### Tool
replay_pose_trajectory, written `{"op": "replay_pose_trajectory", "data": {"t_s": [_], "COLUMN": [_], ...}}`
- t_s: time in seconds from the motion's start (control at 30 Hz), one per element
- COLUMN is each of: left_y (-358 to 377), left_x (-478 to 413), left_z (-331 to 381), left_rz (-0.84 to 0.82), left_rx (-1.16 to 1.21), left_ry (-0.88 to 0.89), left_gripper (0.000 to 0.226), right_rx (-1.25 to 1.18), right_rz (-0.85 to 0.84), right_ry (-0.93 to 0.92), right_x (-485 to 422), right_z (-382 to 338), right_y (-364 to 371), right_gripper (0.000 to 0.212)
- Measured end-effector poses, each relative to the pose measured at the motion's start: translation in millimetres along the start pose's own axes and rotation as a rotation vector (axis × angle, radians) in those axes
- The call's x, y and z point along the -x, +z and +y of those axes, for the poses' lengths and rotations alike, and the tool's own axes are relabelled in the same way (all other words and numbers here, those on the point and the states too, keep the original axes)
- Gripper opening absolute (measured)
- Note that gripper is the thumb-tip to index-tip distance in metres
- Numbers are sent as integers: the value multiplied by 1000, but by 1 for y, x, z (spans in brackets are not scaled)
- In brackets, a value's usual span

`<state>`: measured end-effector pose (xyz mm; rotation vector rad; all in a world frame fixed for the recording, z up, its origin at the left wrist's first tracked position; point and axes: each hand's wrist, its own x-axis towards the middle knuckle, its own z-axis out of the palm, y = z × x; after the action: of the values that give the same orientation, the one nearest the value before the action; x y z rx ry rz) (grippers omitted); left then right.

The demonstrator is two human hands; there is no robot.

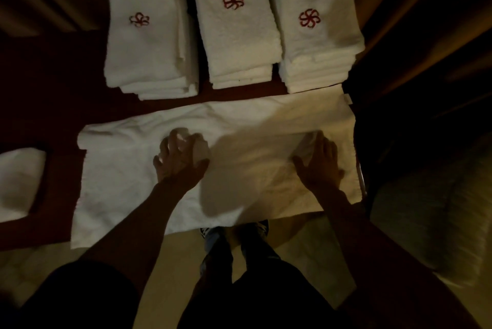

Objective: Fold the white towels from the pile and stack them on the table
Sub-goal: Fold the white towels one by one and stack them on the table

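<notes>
Where the towel [119,182] lies, a dark table [53,94], perhaps red-clothed; dim room.

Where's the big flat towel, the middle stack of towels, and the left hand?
flat towel [119,182], head view, on its bare left part.
middle stack [237,36], head view, on the top towel below the red flower.
left hand [178,161], head view, on the back of the hand.

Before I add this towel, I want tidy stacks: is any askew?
Yes, the left stack is ragged: its lower towels stick out past the top one on the right and near side. The middle stack and right stack sit squarer.
</notes>
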<state>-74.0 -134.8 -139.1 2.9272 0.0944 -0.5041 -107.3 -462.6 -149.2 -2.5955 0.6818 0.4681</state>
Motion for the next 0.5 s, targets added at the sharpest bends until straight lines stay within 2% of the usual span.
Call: {"op": "replay_pose_trajectory", "data": {"t_s": [0.17, 0.33, 0.43, 0.5], "left_y": [8, 12, 8, 9], "left_x": [15, 30, 29, 28], "left_z": [-3, -20, -37, -49], "left_rz": [-84, 110, 17, -62], "left_rx": [-20, -12, -2, 15], "left_ry": [-40, -47, -99, -142], "left_gripper": [84, 76, 80, 84], "right_rx": [103, 174, 173, 189], "right_rz": [-62, -39, -98, -176], "right_ry": [-54, -49, -179, -186], "right_x": [3, 9, 13, 16], "right_z": [9, -9, -25, -28], "right_y": [6, 7, 15, 25], "right_gripper": [90, 92, 91, 97]}}
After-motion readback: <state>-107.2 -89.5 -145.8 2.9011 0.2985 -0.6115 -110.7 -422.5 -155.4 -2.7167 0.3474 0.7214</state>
